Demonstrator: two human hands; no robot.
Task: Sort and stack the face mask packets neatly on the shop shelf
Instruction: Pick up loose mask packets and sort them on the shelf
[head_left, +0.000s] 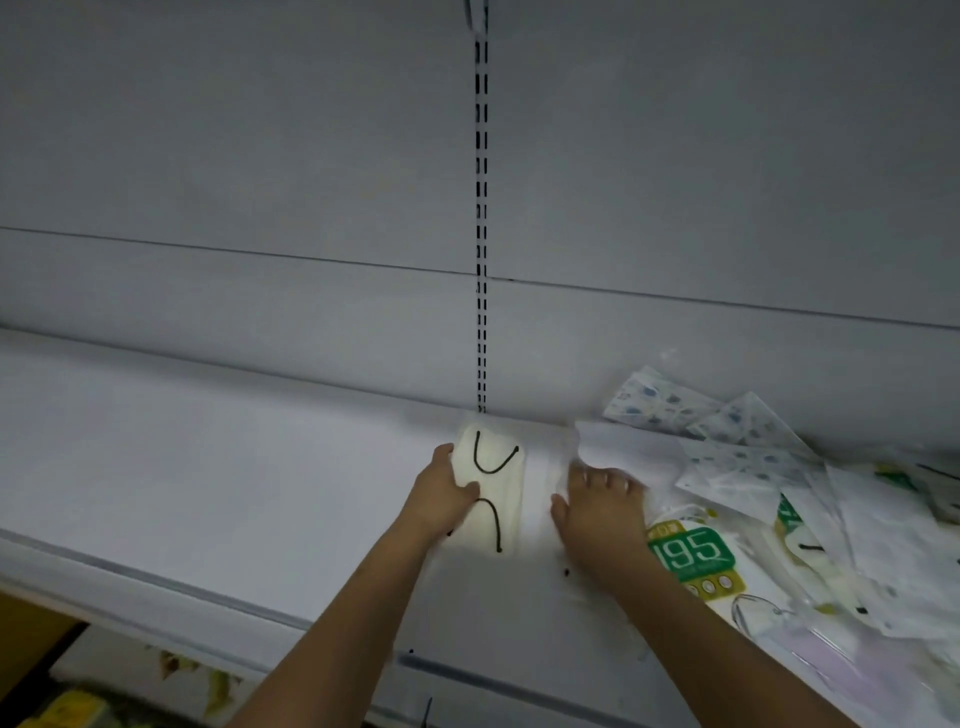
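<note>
1. Two hands are in view: the left hand (444, 491) and the right hand (602, 506), both over the shelf (208, 467).
2. One white mask packet with black ear loops (493, 493) lies near the centre, in the left hand's grip.
3. One loose pile of packets (810, 514) spreads out at 3 to 4 o'clock; they overlap too much for a full count.
4. In that pile, at least three blue-patterned packets (654, 402) show at 2 o'clock.
5. One packet with a green "195" label (693, 553) sits at 4 o'clock.
6. One slotted upright (481, 218) runs up the back panel at 12 o'clock.
</note>
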